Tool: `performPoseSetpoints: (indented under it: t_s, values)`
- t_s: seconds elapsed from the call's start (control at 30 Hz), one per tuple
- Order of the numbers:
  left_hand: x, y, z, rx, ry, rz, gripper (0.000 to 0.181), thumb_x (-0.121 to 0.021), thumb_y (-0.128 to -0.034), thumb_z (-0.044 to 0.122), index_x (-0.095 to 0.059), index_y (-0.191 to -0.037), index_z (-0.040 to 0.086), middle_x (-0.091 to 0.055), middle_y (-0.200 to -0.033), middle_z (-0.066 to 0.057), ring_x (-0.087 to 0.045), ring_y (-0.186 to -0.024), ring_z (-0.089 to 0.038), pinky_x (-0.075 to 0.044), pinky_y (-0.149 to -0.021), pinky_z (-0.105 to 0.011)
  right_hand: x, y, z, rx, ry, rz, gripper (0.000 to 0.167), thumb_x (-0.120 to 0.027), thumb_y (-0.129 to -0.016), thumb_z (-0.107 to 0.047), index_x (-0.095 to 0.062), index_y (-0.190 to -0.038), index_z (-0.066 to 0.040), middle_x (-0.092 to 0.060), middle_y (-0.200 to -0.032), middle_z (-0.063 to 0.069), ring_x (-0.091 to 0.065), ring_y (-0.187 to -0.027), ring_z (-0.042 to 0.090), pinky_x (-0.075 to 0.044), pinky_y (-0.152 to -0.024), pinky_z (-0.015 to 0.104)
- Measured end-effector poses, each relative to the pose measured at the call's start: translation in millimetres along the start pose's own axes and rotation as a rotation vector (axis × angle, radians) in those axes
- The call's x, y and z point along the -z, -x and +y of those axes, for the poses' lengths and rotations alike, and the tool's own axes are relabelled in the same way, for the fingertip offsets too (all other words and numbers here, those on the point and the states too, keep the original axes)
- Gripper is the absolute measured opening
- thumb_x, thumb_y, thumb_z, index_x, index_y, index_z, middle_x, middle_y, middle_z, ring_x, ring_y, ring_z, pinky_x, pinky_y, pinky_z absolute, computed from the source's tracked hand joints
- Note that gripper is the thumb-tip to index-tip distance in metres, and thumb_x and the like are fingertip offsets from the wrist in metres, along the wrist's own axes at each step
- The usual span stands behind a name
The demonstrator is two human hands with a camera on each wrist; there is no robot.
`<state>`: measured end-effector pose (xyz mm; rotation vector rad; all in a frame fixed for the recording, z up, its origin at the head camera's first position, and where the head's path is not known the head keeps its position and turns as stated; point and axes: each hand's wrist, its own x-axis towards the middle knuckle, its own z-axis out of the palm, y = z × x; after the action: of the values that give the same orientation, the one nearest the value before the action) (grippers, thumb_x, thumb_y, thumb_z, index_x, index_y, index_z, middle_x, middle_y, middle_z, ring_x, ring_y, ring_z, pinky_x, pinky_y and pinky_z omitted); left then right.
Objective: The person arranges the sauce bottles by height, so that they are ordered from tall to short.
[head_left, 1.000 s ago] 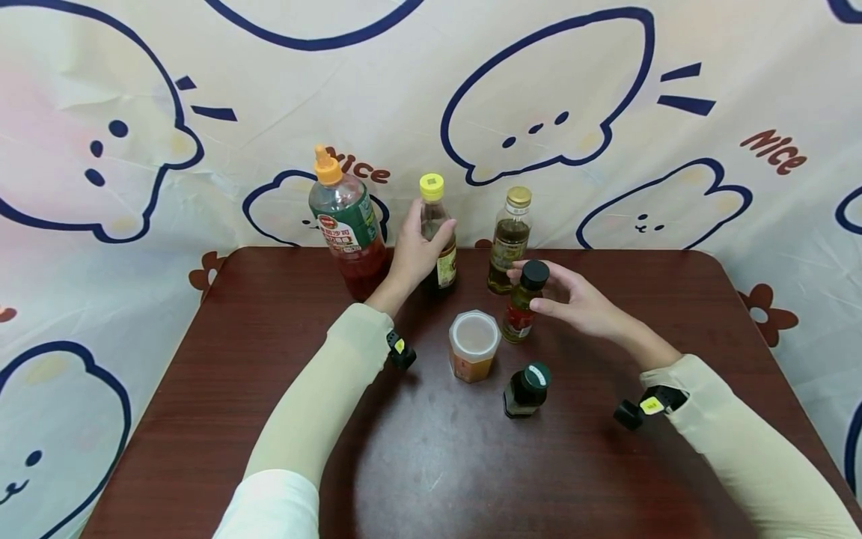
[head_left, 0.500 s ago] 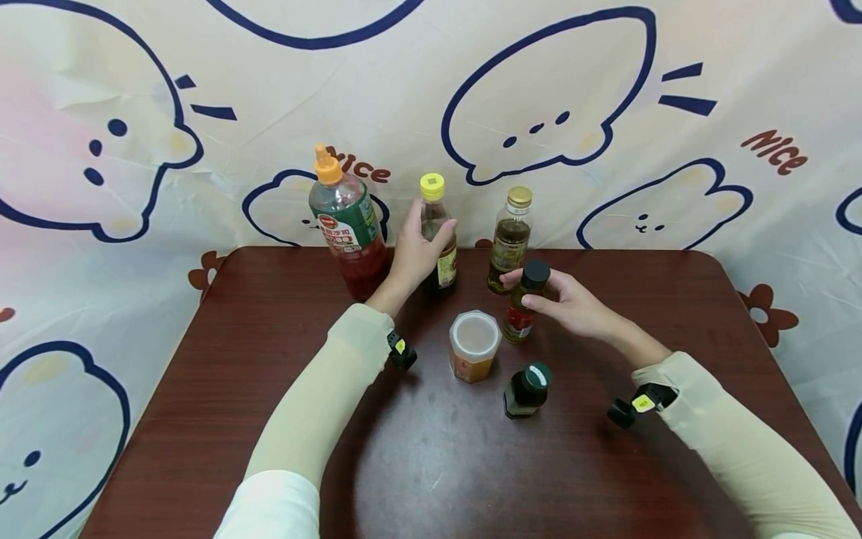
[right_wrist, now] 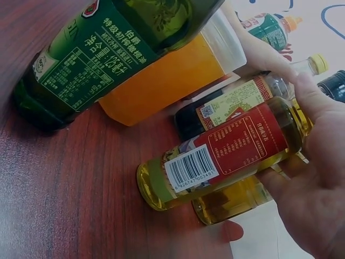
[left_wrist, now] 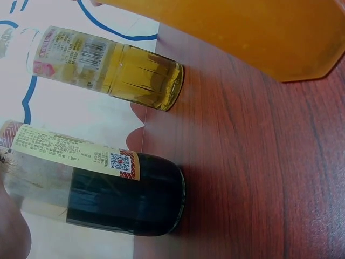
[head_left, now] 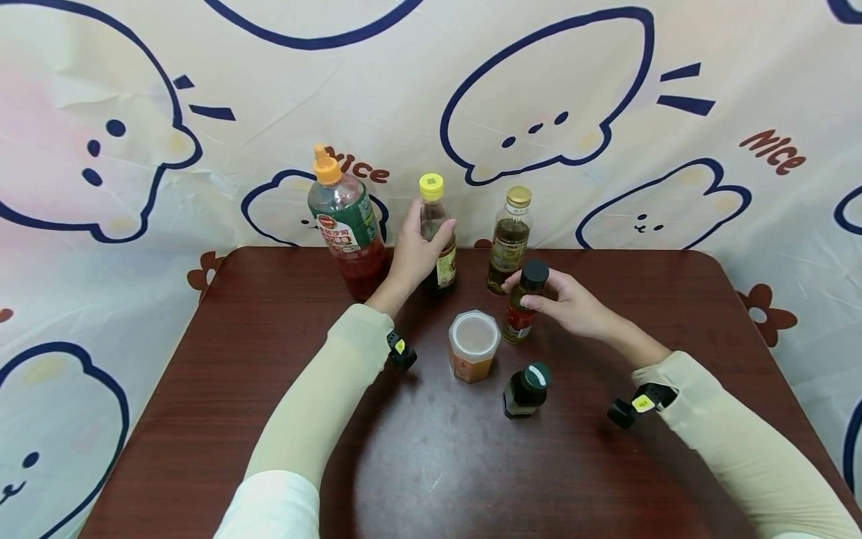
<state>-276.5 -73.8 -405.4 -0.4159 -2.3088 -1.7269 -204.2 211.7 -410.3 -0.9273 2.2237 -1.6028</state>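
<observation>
In the head view the left hand (head_left: 419, 251) grips a yellow-capped bottle of dark liquid (head_left: 446, 268) standing near the table's back edge. The left wrist view shows that dark bottle (left_wrist: 124, 194) with part of the thumb (left_wrist: 13, 229) at its upper part. The right hand (head_left: 575, 303) holds a black-capped bottle with a red label (head_left: 520, 318) round its neck. In the right wrist view, fingers and thumb of the right hand (right_wrist: 318, 162) curl about this upright red-labelled bottle (right_wrist: 237, 145).
A gold-capped oil bottle (head_left: 509, 243) stands behind the red-labelled one. A large red sauce bottle (head_left: 350, 232) is at the back left. An orange tub with a whitish lid (head_left: 471, 363) and a small dark green bottle (head_left: 524, 393) stand nearer the front of the table (head_left: 431, 471).
My right hand has shifted slightly left and closed in on the black-capped bottle, with the thumb now against its neck. The left hand and the bottles have stayed in place.
</observation>
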Motion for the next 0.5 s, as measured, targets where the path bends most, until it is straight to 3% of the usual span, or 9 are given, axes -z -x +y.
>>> performPoseSetpoints:
  t_s: [0.5]
  values:
    - [-0.2, -0.1, -0.6, -0.024, 0.01, 0.009, 0.042, -0.066, -0.1003, 0.028, -0.05, -0.132, 0.006, -0.06, -0.123, -0.011, -0.059, -0.117, -0.023, -0.05, -0.102, -0.042, -0.2, -0.1, -6.5, -0.014, 0.051, 0.033, 0.027, -0.057, -0.103, -0.004, -0.059, -0.13, 0.003, -0.063, -0.13, 0.018, -0.056, -0.125, 0.016, -0.045, -0.103, 0.026]
